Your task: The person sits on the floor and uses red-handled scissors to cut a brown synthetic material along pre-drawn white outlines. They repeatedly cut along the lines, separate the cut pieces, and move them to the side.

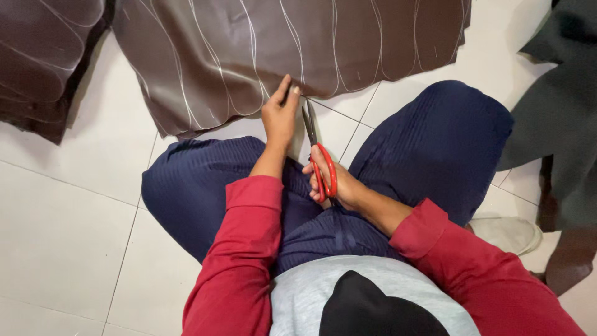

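Floor: white glossy tiles [74, 205] with thin grout lines; the person sits cross-legged on them in navy trousers [435, 143].
Big sheet: brown leather-like sheet [261, 50] spread at 12 o'clock, chalked with white curved outlines, near edge just ahead of the knees.
Other pieces: a brown stack [37, 56] at 10 o'clock, dark grey material [559, 106] at 3 o'clock.
Left hand: left hand [280, 115] pinching the sheet's near edge, fingers together on it.
Right hand: right hand [339, 186] closed through the red handles of the scissors [317, 149], blades pointing to 12, tips at the edge.
Risk: fingertips sit just beside the blades, so a nick looks possible; slack material could pull the cut off the chalk line.
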### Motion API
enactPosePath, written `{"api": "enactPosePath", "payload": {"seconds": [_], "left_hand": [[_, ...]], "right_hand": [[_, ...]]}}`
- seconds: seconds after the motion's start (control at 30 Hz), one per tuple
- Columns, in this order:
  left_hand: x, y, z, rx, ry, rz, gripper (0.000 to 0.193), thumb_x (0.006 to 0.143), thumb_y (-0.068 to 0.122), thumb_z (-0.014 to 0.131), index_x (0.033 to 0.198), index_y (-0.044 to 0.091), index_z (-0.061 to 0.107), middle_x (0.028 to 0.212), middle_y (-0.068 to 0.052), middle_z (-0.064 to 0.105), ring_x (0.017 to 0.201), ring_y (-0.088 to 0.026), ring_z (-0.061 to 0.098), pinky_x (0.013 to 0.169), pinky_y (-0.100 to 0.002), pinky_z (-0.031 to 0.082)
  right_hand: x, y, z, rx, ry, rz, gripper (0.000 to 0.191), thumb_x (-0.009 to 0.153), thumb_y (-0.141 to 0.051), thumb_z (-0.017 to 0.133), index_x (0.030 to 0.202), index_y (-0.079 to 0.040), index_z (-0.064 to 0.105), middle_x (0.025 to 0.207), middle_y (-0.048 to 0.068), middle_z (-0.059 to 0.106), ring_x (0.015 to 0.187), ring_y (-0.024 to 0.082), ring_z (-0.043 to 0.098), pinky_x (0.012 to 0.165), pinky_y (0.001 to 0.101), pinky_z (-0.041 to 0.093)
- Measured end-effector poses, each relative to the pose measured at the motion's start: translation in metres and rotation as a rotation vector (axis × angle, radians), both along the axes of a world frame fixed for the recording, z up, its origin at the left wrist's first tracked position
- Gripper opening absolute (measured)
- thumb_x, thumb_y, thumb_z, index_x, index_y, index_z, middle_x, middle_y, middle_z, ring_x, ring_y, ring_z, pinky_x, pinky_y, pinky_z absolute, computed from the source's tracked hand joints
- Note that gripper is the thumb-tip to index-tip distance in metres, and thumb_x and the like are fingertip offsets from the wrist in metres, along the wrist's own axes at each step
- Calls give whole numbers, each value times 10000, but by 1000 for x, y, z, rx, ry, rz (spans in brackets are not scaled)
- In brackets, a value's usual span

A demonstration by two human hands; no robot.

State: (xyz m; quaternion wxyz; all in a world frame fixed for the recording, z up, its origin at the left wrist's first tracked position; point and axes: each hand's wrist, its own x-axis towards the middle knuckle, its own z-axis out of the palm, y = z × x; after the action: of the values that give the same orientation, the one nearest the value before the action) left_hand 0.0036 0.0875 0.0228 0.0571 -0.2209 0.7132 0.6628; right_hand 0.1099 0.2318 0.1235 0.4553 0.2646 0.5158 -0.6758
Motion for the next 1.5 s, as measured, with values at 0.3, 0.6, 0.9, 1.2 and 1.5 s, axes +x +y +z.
{"api": "enactPosePath", "payload": {"seconds": [0.3, 0.6, 0.9, 1.2, 1.5], "left_hand": [[4, 10, 27, 163, -59, 174, 440, 941, 127, 646, 1380, 98, 644, 1104, -36, 774, 744, -59, 683, 715, -272, 594], [1, 10, 42, 125, -104, 167, 448, 945, 125, 659, 1390, 91, 633, 891, -8, 775, 678, -41, 648, 641, -235, 546], [2, 7, 46, 128, -181, 162, 464, 929, 133, 668, 1391, 109, 640, 734, -2, 713, 649, -27, 625, 612, -230, 525], [4, 3, 41, -38, -153, 109, 435, 914, 188, 693, 1348, 156, 695, 1238, -97, 782, 782, -72, 678, 755, -261, 565], [4, 4, 58, -70, -149, 121, 469, 932, 193, 712, 1397, 210, 655, 702, 6, 722, 555, -16, 487, 543, -249, 481]], "right_hand": [[-21, -7, -25, 112, 55, 21, 746, 929, -733, 391, 1147, -38, 558, 679, 15, 558, 557, 116, 584, 533, 253, 528], [-38, -22, -25, 175, 87, 6, 700, 935, -742, 363, 1007, -67, 537, 627, -2, 516, 508, 117, 567, 491, 253, 518], [-39, -30, -12, 202, 115, -23, 628, 970, -690, 400, 922, -75, 521, 591, -7, 492, 450, 108, 548, 433, 234, 499], [-44, -34, -7, 210, 78, -58, 615, 958, -690, 411, 899, -89, 525, 565, -8, 487, 425, 112, 543, 409, 237, 483], [-81, -35, -22, -39, 123, -58, 720, 959, -751, 290, 847, -97, 571, 529, -13, 451, 418, 113, 510, 410, 248, 449]]}}
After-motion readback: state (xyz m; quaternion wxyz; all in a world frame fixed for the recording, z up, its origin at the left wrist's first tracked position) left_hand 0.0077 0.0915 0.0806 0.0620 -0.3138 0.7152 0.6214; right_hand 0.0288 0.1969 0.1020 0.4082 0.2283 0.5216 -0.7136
